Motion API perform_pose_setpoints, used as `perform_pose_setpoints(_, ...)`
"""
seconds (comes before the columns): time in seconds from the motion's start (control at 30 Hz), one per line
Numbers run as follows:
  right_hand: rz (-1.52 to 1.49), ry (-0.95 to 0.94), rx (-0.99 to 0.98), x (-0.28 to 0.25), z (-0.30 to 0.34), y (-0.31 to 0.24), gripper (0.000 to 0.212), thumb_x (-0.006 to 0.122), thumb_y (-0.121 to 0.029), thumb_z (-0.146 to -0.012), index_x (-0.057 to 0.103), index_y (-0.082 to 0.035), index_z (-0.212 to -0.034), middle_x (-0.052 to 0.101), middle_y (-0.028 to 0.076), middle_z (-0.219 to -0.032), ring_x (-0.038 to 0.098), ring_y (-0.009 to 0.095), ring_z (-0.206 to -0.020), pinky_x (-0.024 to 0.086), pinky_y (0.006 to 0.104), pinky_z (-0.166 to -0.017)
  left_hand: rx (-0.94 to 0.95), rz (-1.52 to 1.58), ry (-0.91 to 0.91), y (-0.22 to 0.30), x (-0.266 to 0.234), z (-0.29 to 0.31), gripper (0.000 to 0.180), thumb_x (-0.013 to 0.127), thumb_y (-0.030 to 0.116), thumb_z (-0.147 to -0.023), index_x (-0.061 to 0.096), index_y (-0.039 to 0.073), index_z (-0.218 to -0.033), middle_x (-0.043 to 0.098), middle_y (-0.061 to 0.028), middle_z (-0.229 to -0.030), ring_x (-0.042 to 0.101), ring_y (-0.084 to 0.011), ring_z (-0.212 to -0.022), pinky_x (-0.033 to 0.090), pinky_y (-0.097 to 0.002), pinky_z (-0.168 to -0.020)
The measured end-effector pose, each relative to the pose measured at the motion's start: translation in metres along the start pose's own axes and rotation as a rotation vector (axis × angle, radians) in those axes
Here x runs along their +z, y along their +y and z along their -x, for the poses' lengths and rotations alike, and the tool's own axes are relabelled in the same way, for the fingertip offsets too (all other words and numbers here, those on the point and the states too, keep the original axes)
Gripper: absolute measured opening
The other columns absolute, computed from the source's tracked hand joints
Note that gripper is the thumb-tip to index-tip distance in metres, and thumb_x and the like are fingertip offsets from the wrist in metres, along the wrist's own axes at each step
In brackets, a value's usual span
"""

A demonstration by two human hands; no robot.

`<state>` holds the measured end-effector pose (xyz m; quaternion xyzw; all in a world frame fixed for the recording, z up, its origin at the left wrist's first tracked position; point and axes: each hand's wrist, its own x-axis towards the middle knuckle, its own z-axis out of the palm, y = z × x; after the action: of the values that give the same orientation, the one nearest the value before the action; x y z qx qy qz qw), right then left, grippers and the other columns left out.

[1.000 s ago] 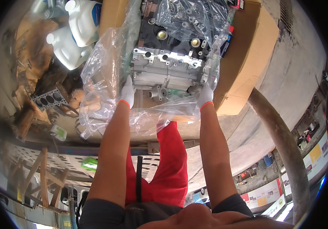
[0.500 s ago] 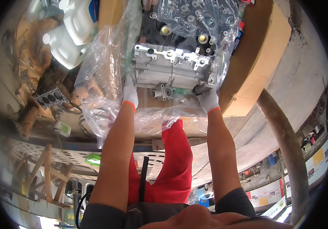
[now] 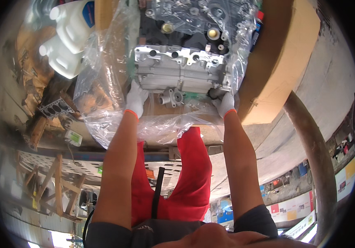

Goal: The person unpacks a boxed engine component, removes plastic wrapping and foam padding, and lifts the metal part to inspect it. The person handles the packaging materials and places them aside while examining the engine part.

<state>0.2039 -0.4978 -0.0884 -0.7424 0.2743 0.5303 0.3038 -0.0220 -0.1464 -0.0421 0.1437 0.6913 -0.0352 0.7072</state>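
Engine block (image 3: 181, 72), cast metal, judged heavy and rigid, is seated in a cardboard box (image 3: 281, 78) amid slippery clear plastic wrap (image 3: 103, 91). Left hand (image 3: 136, 99) and right hand (image 3: 226, 104), gloved, are clasped under its lower corners; solid casting edges are preferred as grip points.

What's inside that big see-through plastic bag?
A grey metal engine sits inside the clear plastic bag. Both gloved hands, left and right, touch its near end. Its underside is hidden.
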Motion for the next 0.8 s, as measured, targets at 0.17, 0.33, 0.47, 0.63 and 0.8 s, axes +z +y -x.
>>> perform_pose_setpoints(0.17,0.278,-0.147,0.014,-0.011,0.019,-0.031,0.051,0.078,0.002,-0.093,0.056,0.004,-0.139,0.073,0.014,-0.133,0.07,0.022,-0.121,0.059,0.0372,-0.1,-0.111,0.126,-0.102,0.001,-0.016,-0.014,0.069,0.057,0.031,-0.114,0.025,0.014,-0.173,0.06,-0.0107,-0.158,0.057,-0.0235,-0.143,0.042,-0.0384,-0.12)
perform_pose_setpoints(0.33,-0.167,-0.184,0.15,-0.029,-0.01,0.006,0.038,0.073,-0.004,-0.1,0.06,0.004,-0.135,0.074,0.014,-0.128,0.071,0.026,-0.119,0.059,0.0399,-0.1,0.139,-0.76,-0.244,0.003,-0.017,-0.005,0.062,0.054,0.047,-0.115,0.042,0.006,-0.16,0.058,-0.0203,-0.152,0.053,-0.0348,-0.146,0.042,-0.0508,-0.123)
perform_pose_setpoints(0.47,-0.66,-0.149,0.281,-0.006,0.004,-0.016,0.034,0.047,-0.023,-0.114,0.059,-0.003,-0.138,0.067,0.015,-0.136,0.065,0.028,-0.126,0.058,0.0417,-0.101,-0.05,0.189,-0.156,-0.003,-0.01,-0.016,0.055,0.051,0.042,-0.117,0.045,0.006,-0.158,0.054,-0.0228,-0.156,0.049,-0.0383,-0.149,0.038,-0.0542,-0.127)
perform_pose_setpoints(0.63,-0.857,-0.112,0.209,0.003,0.001,0.009,0.037,0.042,-0.025,-0.114,0.059,-0.004,-0.139,0.064,0.016,-0.14,0.065,0.031,-0.128,0.059,0.0496,-0.107,-0.057,0.297,-0.094,-0.004,0.009,-0.004,0.052,0.047,0.04,-0.118,0.047,0.004,-0.156,0.049,-0.0227,-0.161,0.046,-0.0389,-0.151,0.037,-0.0558,-0.128)
perform_pose_setpoints(0.8,-1.063,-0.085,0.169,0.018,0.001,0.017,0.032,0.053,-0.021,-0.111,0.063,-0.003,-0.136,0.068,0.016,-0.137,0.067,0.032,-0.125,0.061,0.0518,-0.107,0.063,0.617,-0.038,-0.033,0.016,-0.012,0.057,0.044,0.044,-0.118,0.043,0.006,-0.159,0.043,-0.02,-0.166,0.043,-0.0385,-0.154,0.034,-0.057,-0.132)
